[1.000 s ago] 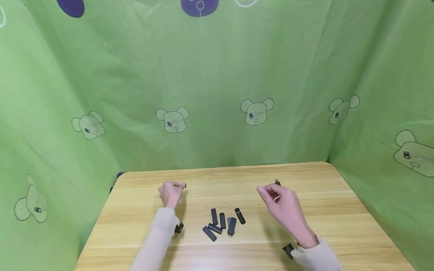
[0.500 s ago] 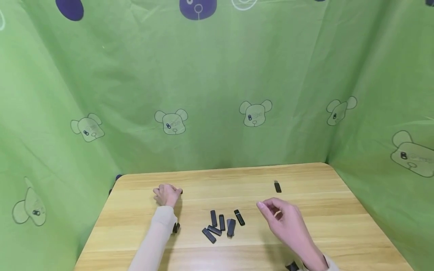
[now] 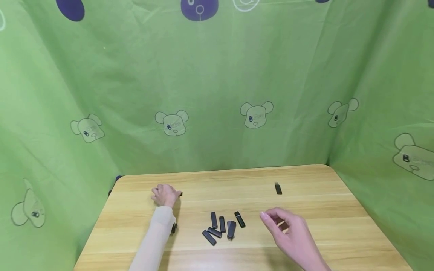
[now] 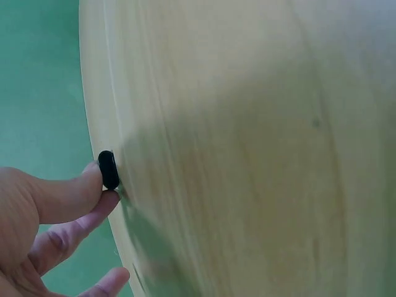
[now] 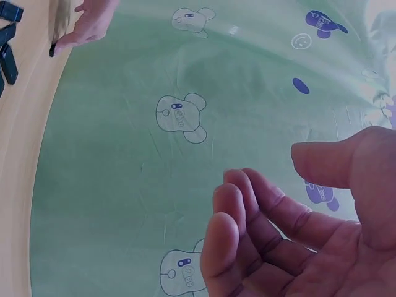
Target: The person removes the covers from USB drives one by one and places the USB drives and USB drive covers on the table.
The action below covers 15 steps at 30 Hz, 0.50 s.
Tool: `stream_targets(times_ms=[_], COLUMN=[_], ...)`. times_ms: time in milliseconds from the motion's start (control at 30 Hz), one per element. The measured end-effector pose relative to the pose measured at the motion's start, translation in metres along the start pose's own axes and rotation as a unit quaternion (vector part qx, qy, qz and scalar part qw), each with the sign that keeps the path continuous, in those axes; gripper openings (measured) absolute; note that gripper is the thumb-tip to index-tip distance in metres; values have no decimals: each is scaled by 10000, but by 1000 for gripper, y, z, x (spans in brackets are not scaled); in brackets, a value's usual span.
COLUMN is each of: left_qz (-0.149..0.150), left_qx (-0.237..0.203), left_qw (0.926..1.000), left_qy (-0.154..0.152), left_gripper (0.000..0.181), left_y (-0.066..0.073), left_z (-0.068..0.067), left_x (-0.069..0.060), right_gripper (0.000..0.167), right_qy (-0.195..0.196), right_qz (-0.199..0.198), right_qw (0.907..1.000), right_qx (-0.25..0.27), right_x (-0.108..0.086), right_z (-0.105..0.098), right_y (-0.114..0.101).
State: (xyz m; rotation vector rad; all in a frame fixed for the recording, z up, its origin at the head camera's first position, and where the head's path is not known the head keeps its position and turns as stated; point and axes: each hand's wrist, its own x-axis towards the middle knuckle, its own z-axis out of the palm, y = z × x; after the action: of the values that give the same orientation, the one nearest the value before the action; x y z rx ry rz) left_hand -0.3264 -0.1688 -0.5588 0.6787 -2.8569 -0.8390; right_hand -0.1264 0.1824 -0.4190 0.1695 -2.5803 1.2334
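Pinching a small black stick [image 4: 108,170] between thumb and finger, the left hand [image 3: 164,195] is at the far left part of the counter [image 3: 112,226]. The stick sits right at the fingertips, on the hand's right side in the head view, with only its rounded end showing; whether it touches the wood, I cannot tell. The right hand [image 3: 291,231] holds nothing: its fingers are loosely bent, the thumb apart from them. To the left of that hand, well clear of its fingertips, lies a cluster of dark sticks [image 3: 222,224], between the two hands. Beyond the right hand, nearer the far edge, lies a lone flash drive [image 3: 278,188], its plug pointing away.
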Motion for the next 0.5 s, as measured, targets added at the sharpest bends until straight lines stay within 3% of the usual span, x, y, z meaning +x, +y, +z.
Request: stream_targets(times_ms=[367, 500], left_qz=[213, 323], left_qx=[-180, -397], left_qw=[9996, 9981], left_qy=[76, 355], left_gripper=[28, 30], left_y=[-2, -1], left_z=[-1, -6], left_x=[-7, -10], right_gripper=[10, 10], right_qy=[62, 194], right_qz=[77, -15], right_qw=[9998, 9994], right_qx=[-154, -269], right_x=[-4, -4], right_z=[-10, -18], right_y=[-5, -6])
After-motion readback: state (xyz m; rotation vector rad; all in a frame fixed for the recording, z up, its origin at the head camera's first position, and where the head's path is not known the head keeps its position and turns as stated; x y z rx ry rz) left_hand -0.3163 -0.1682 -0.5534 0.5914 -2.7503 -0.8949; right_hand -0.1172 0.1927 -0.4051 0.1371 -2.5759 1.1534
